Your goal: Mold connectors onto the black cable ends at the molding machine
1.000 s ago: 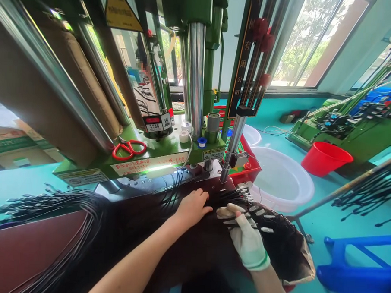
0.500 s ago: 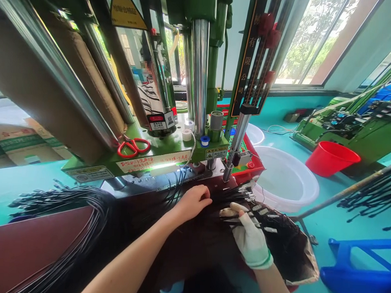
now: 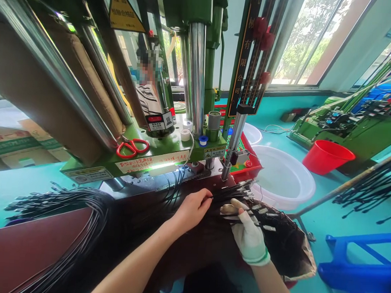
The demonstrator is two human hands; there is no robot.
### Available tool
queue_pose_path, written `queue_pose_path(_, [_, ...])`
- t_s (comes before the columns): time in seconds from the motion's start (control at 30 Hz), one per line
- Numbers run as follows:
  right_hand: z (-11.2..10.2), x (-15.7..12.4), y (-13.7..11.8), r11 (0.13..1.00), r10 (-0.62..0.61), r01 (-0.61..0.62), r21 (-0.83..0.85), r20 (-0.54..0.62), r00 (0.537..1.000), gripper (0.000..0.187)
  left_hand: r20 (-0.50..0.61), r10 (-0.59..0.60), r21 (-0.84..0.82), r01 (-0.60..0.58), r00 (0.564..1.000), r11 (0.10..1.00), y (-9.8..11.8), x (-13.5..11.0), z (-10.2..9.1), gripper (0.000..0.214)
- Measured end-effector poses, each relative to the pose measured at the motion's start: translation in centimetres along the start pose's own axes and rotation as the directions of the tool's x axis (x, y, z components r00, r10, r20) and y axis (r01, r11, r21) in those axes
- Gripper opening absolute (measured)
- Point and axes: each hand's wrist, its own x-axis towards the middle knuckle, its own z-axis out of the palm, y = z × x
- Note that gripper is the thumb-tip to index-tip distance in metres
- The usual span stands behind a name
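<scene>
My bare left hand (image 3: 194,208) is at the near end of a pile of black cables (image 3: 230,192) on the dark red tabletop. Its thumb and fingertips are pinched together on a cable there. A white glove with a green cuff covers my right hand (image 3: 247,235). That hand is closed around several black cables with flat silvery connectors (image 3: 269,228), which stick out to the right between thumb and fingers. More thin black cables (image 3: 175,184) run from the lower mould plate of the green press (image 3: 169,152) to the table, left of my left hand.
A thick bundle of black cables (image 3: 97,202) hangs over the table's left side. Red-handled scissors (image 3: 132,148) lie on the press ledge. At right are a lined bin (image 3: 307,259), a white tub (image 3: 284,200), a red bucket (image 3: 327,156) and a blue stool (image 3: 358,274).
My left hand's thumb and fingertips have closed together at the cable pile. My right hand keeps its hold on the cables, almost still. The view has shifted slightly.
</scene>
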Motion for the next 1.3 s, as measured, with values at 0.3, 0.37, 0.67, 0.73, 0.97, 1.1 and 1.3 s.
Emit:
queue_pose_path(0.3, [0.2, 0.0, 0.2, 0.99, -0.046, 0.04, 0.134, 0.04, 0.998, 0.033, 0.039, 0.022, -0.001, -0.022, 0.999, 1.0, 0.5, -0.4, 0.6, 0.021])
queue_pose_path(0.37, [0.1, 0.0, 0.2, 0.993, -0.061, 0.056, 0.103, 0.039, 0.997, 0.033, 0.054, 0.008, 0.004, -0.009, 0.998, 1.0, 0.6, -0.5, 0.5, 0.021])
queue_pose_path(0.67, [-0.2, -0.2, 0.2, 0.995, -0.091, 0.092, -0.05, 0.022, 0.996, 0.036, 0.186, -0.093, 0.245, 0.046, 0.978, 0.968, 2.0, -1.4, 0.6, 0.02])
queue_pose_path(0.73, [-0.1, -0.1, 0.1, 0.997, -0.073, 0.073, 0.013, 0.048, 0.996, 0.035, 0.262, -0.083, 0.234, 0.02, 0.961, 0.972, 2.5, -1.7, 0.2, 0.023])
queue_pose_path(0.97, [2.1, -1.3, -0.2, 0.995, 0.083, -0.063, -0.084, 0.276, 0.958, 0.026, 0.59, -0.002, 0.278, -0.201, 0.808, 0.939, 2.6, -4.8, -1.6, 0.041])
queue_pose_path(1.1, [3.6, -2.1, -0.3, 0.985, 0.169, -0.151, -0.079, 0.357, 0.918, 0.022, 0.558, -0.04, 0.322, -0.172, 0.829, 0.931, 2.4, -7.1, -1.7, 0.023])
queue_pose_path(1.3, [5.1, -1.0, -3.5, 0.982, 0.059, 0.006, -0.191, 0.334, 0.941, 0.022, 0.342, -0.027, 0.021, 0.021, 0.939, 1.0, 3.1, -6.5, -2.5, 0.032])
